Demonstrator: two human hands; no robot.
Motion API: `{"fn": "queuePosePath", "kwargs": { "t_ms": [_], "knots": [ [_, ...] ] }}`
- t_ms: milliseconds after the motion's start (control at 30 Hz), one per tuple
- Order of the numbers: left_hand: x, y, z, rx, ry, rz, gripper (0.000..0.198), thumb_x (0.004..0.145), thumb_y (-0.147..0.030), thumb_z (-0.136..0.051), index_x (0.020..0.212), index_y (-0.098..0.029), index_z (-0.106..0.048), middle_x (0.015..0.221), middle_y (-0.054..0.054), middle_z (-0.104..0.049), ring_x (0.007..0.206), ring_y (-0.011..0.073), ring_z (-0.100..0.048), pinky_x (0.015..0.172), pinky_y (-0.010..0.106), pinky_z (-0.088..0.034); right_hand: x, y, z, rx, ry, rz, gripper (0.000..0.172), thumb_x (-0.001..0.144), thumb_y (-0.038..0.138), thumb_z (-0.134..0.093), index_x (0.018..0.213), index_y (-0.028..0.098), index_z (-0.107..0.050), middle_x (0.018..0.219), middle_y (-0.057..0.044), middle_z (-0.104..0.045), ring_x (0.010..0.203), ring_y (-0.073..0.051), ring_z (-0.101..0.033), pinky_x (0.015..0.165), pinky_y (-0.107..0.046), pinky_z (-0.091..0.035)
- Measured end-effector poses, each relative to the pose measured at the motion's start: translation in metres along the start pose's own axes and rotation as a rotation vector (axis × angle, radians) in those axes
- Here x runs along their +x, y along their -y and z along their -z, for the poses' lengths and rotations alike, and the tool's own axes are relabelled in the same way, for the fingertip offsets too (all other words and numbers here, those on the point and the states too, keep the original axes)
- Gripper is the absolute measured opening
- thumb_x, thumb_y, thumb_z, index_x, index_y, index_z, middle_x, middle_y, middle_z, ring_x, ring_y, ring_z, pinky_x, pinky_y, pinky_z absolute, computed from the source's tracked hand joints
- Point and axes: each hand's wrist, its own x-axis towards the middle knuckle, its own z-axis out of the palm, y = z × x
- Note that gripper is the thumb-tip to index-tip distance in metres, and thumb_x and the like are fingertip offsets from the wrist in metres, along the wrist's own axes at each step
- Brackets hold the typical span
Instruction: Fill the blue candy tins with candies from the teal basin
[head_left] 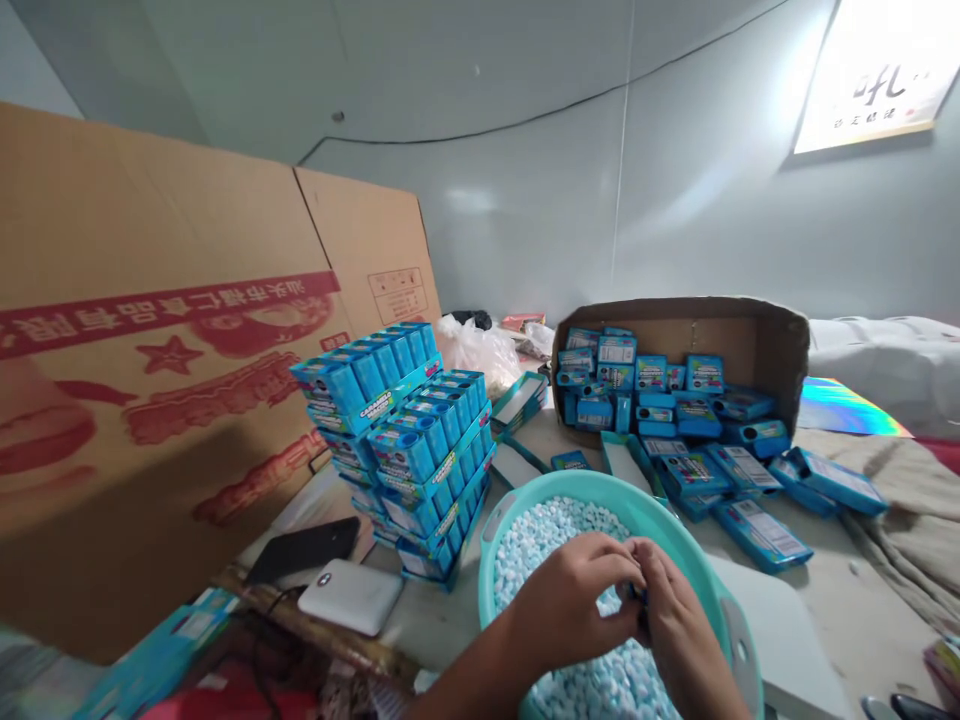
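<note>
Over a turquoise basin (491,560) my left hand (574,600) and my right hand (671,600) meet, fingers closed together. Between them is a small dark blue object (637,597), mostly hidden by the fingers; it looks like part of a blue box. Beneath the hands, the basin holds many small pale blue and white candies (562,520). To the left stand stacked trays of blue boxes (420,450) with round openings in their tops. Behind the basin, a cardboard box (750,345) lies on its side with many blue boxes (697,415) in it and spilling out.
A white power bank (351,596) and a black phone (304,550) lie left of the basin. A large carton (150,350) rises at the left. Empty blue trays (521,400) lie behind the basin; cloth (907,500) is at the right.
</note>
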Motion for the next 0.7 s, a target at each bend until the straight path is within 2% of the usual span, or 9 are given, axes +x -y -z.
{"fn": "queuePosePath", "kwargs": {
  "t_ms": [100, 333, 400, 500, 600, 700],
  "knots": [
    [-0.006, -0.001, 0.004, -0.025, 0.000, 0.081, 0.020, 0.076, -0.016, -0.083, 0.091, -0.023, -0.072, 0.100, 0.006, -0.079, 0.096, 0.0238, -0.076, 0.089, 0.035, -0.062, 0.000, 0.002, -0.001, -0.149, 0.065, 0.073, 0.066, 0.079, 0.090, -0.066, 0.077, 0.025, -0.057, 0.070, 0.001, -0.048, 0.059, -0.014, -0.040, 0.048, -0.028, -0.032],
    [-0.031, 0.004, 0.015, -0.071, -0.037, 0.190, 0.027, 0.078, -0.023, -0.093, 0.079, -0.021, -0.066, 0.096, 0.006, -0.080, 0.094, 0.0226, -0.076, 0.085, 0.032, -0.058, -0.006, 0.002, -0.007, -0.430, 0.152, 0.188, 0.061, 0.086, 0.083, -0.065, 0.080, 0.022, -0.062, 0.066, 0.001, -0.054, 0.061, -0.015, -0.045, 0.057, -0.030, -0.034],
    [-0.037, 0.002, 0.022, -0.057, -0.021, 0.182, 0.027, 0.081, -0.025, -0.093, 0.079, -0.020, -0.066, 0.097, 0.006, -0.080, 0.094, 0.0217, -0.076, 0.086, 0.031, -0.058, -0.010, 0.004, -0.009, -0.490, 0.179, 0.193, 0.060, 0.087, 0.081, -0.065, 0.079, 0.021, -0.064, 0.067, 0.000, -0.056, 0.062, -0.015, -0.046, 0.058, -0.030, -0.035],
    [-0.043, -0.001, 0.032, -0.001, 0.086, 0.149, 0.024, 0.088, -0.032, -0.089, 0.084, -0.020, -0.069, 0.100, 0.007, -0.081, 0.097, 0.0216, -0.077, 0.090, 0.032, -0.058, -0.014, 0.006, -0.010, -0.553, 0.199, 0.200, 0.060, 0.085, 0.080, -0.067, 0.077, 0.021, -0.066, 0.067, -0.001, -0.060, 0.063, -0.016, -0.048, 0.060, -0.031, -0.036],
    [-0.045, -0.004, 0.043, 0.075, 0.165, 0.105, 0.023, 0.094, -0.037, -0.083, 0.087, -0.020, -0.071, 0.099, 0.008, -0.081, 0.094, 0.0204, -0.077, 0.089, 0.030, -0.059, -0.017, 0.006, -0.009, -0.569, 0.203, 0.190, 0.060, 0.084, 0.081, -0.068, 0.076, 0.022, -0.067, 0.060, 0.000, -0.057, 0.060, -0.017, -0.048, 0.058, -0.031, -0.037],
    [-0.041, -0.009, 0.067, 0.210, 0.168, 0.035, 0.020, 0.100, -0.039, -0.077, 0.099, -0.019, -0.076, 0.100, 0.008, -0.081, 0.095, 0.0199, -0.077, 0.089, 0.029, -0.060, -0.018, 0.006, -0.007, -0.531, 0.186, 0.151, 0.062, 0.085, 0.083, -0.066, 0.078, 0.022, -0.066, 0.058, 0.001, -0.055, 0.057, -0.017, -0.049, 0.057, -0.032, -0.038]
  ]
}}
